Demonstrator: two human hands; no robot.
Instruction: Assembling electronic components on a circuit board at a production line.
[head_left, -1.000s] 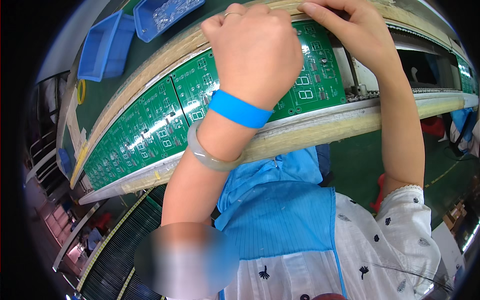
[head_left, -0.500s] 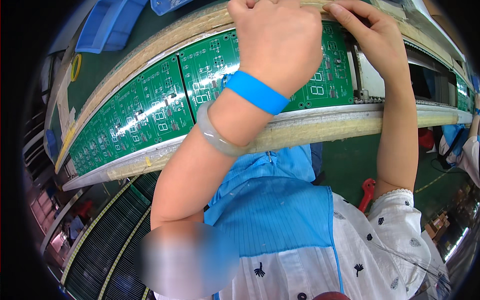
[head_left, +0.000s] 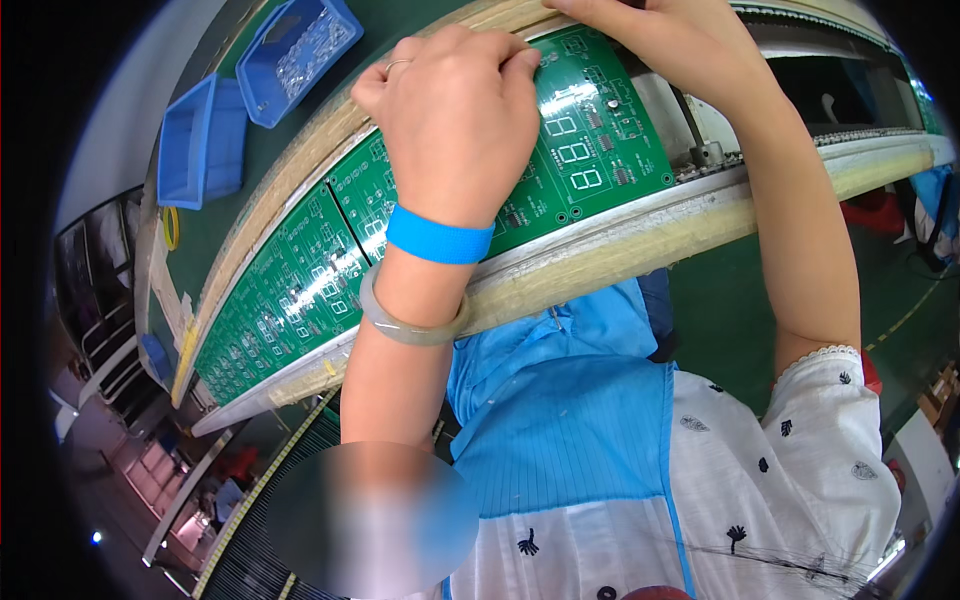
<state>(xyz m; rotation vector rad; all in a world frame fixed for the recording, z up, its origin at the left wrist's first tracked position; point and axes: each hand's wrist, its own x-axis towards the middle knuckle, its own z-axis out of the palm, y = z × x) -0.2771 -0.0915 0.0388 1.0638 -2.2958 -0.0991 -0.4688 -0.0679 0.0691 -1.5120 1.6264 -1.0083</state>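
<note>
Two green circuit boards with white printed digit outlines lie end to end between two rails. My left hand, wearing a blue wrist strap and a pale bangle, is over the nearer-to-middle board. Its fingers are curled down toward the far rail; whatever they hold is hidden. To its left lies the other board. At the top edge of the view, my right hand reaches over the far rail with its thumb stretched left; its other fingers are mostly out of sight.
Beyond the far rail stand a blue bin holding small clear parts and a second blue bin. A yellow ring lies near them. The near rail runs between my body and the boards. Right of the boards, a chain runs along the rail.
My left hand has shifted left along the board and closer to me. My right hand has moved left and farther away. The view has turned, bringing the bin of clear parts into sight.
</note>
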